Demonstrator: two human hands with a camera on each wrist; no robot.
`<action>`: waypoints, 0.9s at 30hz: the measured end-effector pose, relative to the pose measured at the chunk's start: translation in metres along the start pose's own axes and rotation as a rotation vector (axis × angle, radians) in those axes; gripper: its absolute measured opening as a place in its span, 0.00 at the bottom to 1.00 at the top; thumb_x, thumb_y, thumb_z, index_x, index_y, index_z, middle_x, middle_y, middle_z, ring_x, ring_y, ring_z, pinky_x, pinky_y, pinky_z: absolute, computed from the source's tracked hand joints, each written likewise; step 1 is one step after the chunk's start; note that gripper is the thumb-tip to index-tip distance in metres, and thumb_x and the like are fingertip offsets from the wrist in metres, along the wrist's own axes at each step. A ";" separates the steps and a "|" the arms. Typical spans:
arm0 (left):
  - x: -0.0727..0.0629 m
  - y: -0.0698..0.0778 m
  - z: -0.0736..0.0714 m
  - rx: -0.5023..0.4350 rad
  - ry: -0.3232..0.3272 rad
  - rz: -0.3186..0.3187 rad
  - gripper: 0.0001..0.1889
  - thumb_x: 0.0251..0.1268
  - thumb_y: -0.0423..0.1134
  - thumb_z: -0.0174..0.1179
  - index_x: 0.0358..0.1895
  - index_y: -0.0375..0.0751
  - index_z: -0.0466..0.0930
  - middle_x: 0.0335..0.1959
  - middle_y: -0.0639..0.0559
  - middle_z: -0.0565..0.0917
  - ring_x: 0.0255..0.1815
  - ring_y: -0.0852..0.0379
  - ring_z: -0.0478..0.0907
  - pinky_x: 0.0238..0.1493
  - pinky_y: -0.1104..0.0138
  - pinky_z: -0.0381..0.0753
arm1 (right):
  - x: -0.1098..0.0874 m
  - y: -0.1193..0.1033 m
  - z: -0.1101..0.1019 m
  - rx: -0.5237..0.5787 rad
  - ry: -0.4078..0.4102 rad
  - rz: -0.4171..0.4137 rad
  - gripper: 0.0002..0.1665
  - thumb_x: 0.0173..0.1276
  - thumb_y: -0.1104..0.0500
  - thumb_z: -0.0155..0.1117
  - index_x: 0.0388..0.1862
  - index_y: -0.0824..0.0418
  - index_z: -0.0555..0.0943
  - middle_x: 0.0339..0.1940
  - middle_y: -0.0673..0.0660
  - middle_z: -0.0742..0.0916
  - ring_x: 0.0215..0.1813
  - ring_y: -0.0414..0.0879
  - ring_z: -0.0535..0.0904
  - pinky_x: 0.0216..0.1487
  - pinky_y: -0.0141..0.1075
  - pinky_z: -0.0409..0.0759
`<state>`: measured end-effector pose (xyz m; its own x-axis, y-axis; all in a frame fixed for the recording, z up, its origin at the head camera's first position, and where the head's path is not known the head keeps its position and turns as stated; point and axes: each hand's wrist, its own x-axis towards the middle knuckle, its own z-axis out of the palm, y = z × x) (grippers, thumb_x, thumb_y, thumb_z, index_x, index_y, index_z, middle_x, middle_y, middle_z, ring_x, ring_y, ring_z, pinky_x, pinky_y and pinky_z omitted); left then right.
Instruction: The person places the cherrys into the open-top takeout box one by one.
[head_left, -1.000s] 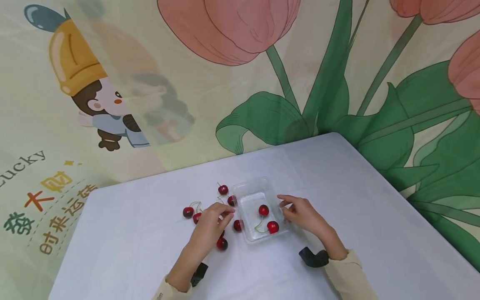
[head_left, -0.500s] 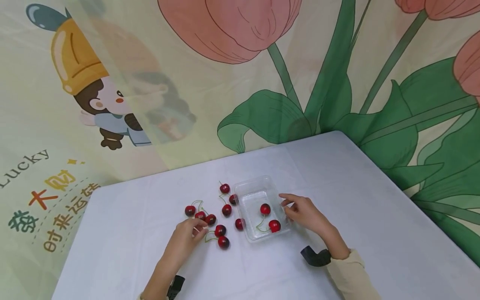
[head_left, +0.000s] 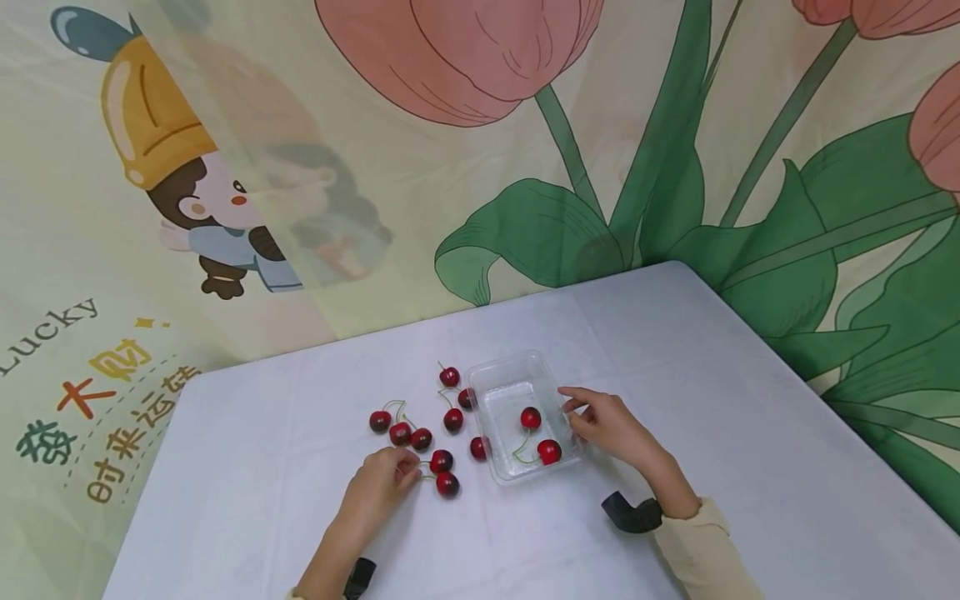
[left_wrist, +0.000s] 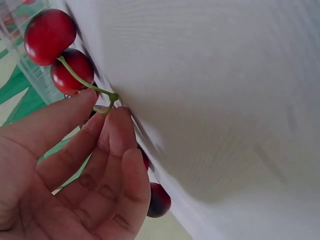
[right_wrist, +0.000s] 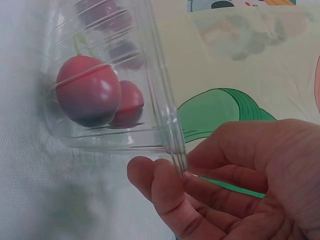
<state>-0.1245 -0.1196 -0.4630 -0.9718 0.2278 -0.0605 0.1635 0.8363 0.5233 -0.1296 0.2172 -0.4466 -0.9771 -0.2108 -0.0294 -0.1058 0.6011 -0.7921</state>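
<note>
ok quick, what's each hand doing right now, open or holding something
Left hand: at a cherry stem; can't tell whether it's pinching it.
Right hand: holding the clear container by its edge.

R grip [right_wrist: 235,185] holds clear plastic box [right_wrist: 169,120] by rim nr corner; 2 red cherries [right_wrist: 90,90] inside, front 1 w/ green stem [right_wrist: 77,45], others [right_wrist: 127,54] hazy behind. White surface [right_wrist: 25,175] L of pic; printed backdrop [right_wrist: 290,75] beyond.
</note>
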 end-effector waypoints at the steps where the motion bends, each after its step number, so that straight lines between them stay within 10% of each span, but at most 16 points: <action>1: 0.000 0.000 0.000 0.000 0.001 0.002 0.04 0.58 0.32 0.68 0.35 0.36 0.85 0.25 0.55 0.80 0.27 0.62 0.74 0.29 0.69 0.76 | 0.000 0.000 0.000 -0.001 0.001 0.001 0.25 0.68 0.71 0.55 0.64 0.74 0.71 0.47 0.67 0.85 0.27 0.43 0.78 0.30 0.31 0.79; 27: -0.012 0.001 -0.015 -0.125 0.082 0.061 0.03 0.60 0.27 0.65 0.36 0.36 0.84 0.33 0.49 0.85 0.34 0.56 0.82 0.36 0.65 0.83 | -0.001 -0.002 0.000 0.005 0.000 0.015 0.24 0.69 0.70 0.55 0.64 0.73 0.72 0.47 0.68 0.84 0.27 0.42 0.77 0.31 0.31 0.81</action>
<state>-0.1150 -0.1288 -0.4486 -0.9723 0.2302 0.0416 0.2049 0.7523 0.6261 -0.1285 0.2162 -0.4446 -0.9785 -0.2021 -0.0410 -0.0907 0.6003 -0.7946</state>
